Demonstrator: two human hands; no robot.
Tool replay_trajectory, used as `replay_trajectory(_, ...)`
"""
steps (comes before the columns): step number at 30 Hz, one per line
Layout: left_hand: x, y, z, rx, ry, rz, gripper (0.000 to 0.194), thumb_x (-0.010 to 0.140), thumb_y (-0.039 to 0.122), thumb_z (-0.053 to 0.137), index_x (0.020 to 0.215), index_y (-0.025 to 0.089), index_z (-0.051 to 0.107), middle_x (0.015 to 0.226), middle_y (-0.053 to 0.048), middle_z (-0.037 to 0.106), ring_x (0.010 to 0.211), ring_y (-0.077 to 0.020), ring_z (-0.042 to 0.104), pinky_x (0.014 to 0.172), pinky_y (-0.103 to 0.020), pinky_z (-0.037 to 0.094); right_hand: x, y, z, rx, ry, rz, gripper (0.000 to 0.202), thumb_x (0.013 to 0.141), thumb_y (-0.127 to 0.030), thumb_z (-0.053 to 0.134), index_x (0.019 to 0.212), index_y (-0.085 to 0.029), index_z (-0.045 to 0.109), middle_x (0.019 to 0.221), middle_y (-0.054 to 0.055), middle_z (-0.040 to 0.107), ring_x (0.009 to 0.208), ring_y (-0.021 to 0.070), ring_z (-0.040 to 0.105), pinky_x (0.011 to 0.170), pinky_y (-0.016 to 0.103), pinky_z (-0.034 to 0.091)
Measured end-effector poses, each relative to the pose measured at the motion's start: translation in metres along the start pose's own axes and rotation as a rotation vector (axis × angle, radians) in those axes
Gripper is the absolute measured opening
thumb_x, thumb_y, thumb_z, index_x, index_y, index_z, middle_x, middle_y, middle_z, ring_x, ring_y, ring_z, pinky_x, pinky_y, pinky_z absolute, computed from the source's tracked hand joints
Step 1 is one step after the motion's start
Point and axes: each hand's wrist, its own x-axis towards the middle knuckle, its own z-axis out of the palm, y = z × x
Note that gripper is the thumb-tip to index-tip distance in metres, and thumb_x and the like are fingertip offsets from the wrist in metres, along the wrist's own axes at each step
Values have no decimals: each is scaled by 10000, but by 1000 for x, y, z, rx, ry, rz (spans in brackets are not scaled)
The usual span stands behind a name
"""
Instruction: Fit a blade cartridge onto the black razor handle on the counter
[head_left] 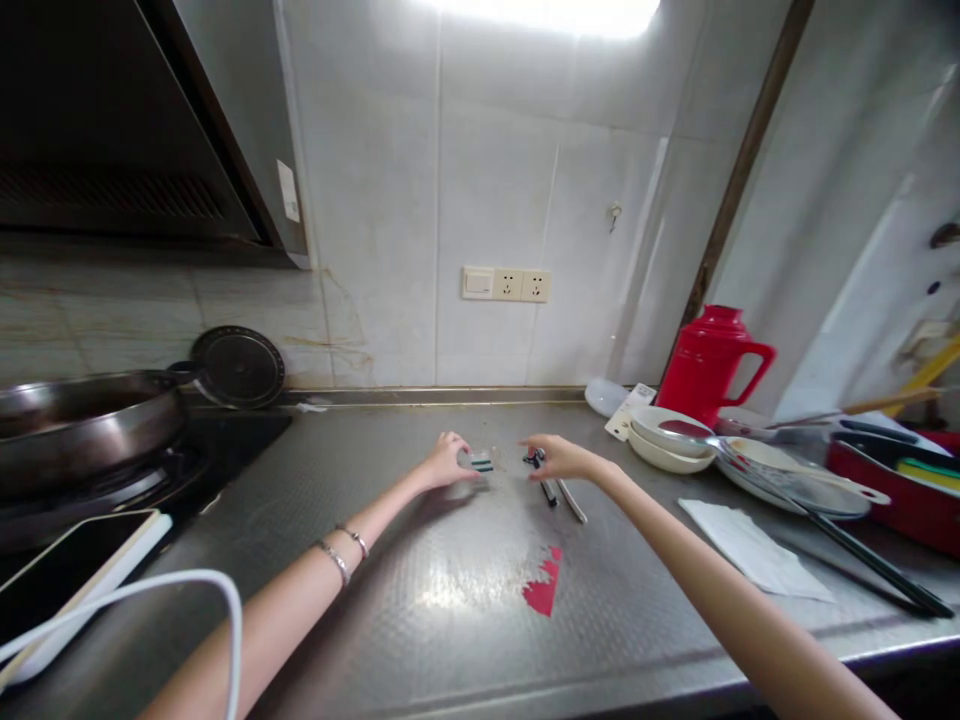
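My left hand (448, 460) curls its thumb and fingers around the near side of a small clear box (478, 461) with dark stripes, resting on the steel counter. To the right, my right hand (562, 458) has its thumb and fingers around the top of a slim dark tool (550, 492); its exact kind is too small to make out. A thin pale stick (572, 501) lies close beside that tool, under the hand. Nearer to me, a torn-edged red patch (545, 583) lies flat on the counter. Two bracelets circle my left wrist.
A pan (82, 425) stands on the stove at left, near a phone (75, 575) and white cable (217, 578). At right are a red thermos (709, 365), stacked bowls (671, 455), a plate with ladles (795, 490), white tissue (750, 545) and a red basin (862, 465).
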Motion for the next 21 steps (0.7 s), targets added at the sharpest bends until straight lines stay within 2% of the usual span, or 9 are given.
replay_trajectory(2, 0, 13, 2, 7, -32, 58, 462, 523, 453, 745, 854, 152, 626, 964, -78, 533, 983, -237, 463, 870, -348, 394, 2, -12, 2, 23, -13, -70, 769, 576, -399, 705, 1275, -174, 476, 1177, 85, 577, 959, 220, 566, 796, 270, 432)
replay_trajectory(5, -1, 28, 4, 22, -44, 115, 489, 534, 470, 734, 880, 148, 609, 973, -83, 521, 970, -233, 463, 859, -349, 403, 2, -28, 2, 2, -23, -128, 814, 566, -455, 706, 1294, -192, 454, 1238, 97, 525, 932, 224, 572, 749, 276, 445)
replay_trajectory(10, -2, 40, 7, 14, -33, 133, 493, 570, 471, 710, 927, 150, 595, 999, -84, 514, 974, -225, 466, 871, -339, 405, 1, -43, 2, -109, 7, -132, 624, 620, -427, 677, 1201, -243, 542, 1128, 69, 572, 866, 204, 592, 661, 240, 433)
replay_trajectory(13, -2, 43, 6, 19, -69, 127, 508, 603, 485, 688, 974, 154, 586, 1031, -91, 511, 998, -226, 468, 888, -337, 400, 3, -43, 3, -118, 10, -140, 550, 627, -415, 679, 1134, -224, 586, 1042, 65, 599, 822, 199, 593, 636, 238, 430)
replay_trajectory(17, -5, 36, 0, 43, -102, 86, 692, 582, 526, 696, 1143, 169, 505, 1135, -109, 492, 1090, -252, 438, 939, -360, 367, 2, -27, -4, -70, 36, -164, 537, 642, -359, 679, 1138, -176, 584, 1073, 91, 590, 808, 188, 586, 678, 251, 437)
replay_trajectory(19, -8, 22, -6, 72, -91, 61, 710, 592, 522, 693, 1178, 186, 474, 1178, -109, 480, 1127, -258, 418, 968, -373, 338, -2, -7, -12, -62, 38, -148, 535, 648, -334, 673, 1142, -150, 584, 1094, 111, 586, 815, 190, 586, 707, 262, 442)
replay_trajectory(21, -13, 3, -16, 105, -61, 23, 660, 630, 501, 674, 1172, 181, 472, 1179, -110, 486, 1129, -252, 418, 972, -367, 333, -9, 19, -19, -36, 37, -70, 553, 655, -337, 662, 1164, -139, 574, 1150, 127, 566, 847, 200, 587, 743, 276, 443)
